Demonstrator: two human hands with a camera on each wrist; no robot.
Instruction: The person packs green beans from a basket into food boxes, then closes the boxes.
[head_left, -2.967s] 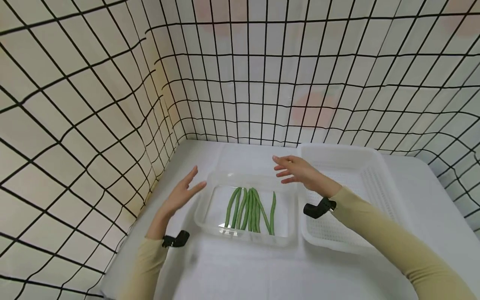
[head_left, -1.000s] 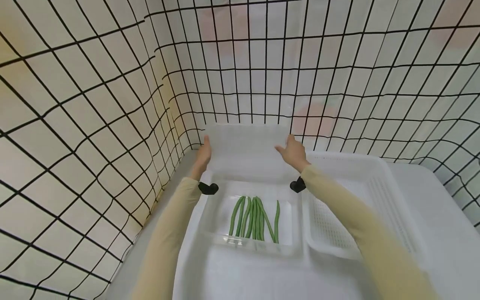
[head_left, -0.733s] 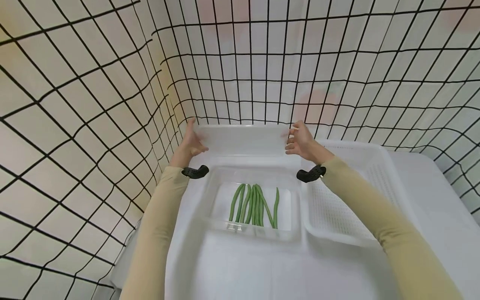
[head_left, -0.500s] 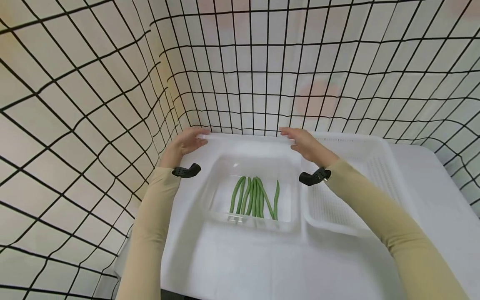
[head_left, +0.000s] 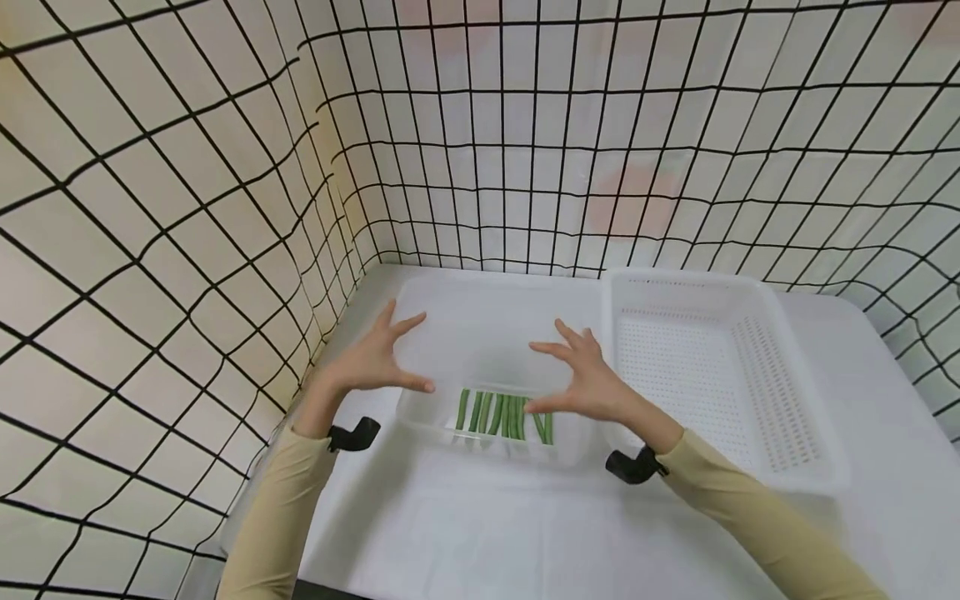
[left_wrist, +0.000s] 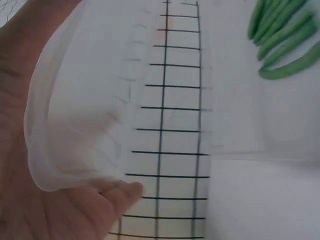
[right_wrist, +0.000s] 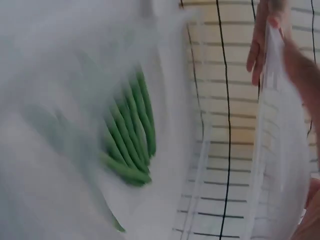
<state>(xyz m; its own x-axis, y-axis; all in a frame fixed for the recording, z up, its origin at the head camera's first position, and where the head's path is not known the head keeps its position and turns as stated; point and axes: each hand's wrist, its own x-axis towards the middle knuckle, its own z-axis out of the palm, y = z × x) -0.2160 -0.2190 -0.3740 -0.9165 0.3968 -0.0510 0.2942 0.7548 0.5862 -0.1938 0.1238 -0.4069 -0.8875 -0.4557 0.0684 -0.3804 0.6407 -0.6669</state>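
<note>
A translucent plastic lid lies or tilts over the back part of a clear container, hiding the far ends of several green beans inside. My left hand is at the lid's left side, thumb and fingers widely spread. Opposite it, the right hand spreads its fingers similarly, its thumb tip over the beans. In the left wrist view, the lid's corner lies close against the palm. The right wrist view has the lid on edge near both hands. Exact contact with the lid is unclear.
A white perforated basket stands immediately right of the container. Black wire mesh rises behind the white table, and more of it runs along the left side.
The lid, upright behind the container 0.7 s ago, has come down toward me over its back part. Both hands have moved nearer and spread their fingers. The beans look still.
</note>
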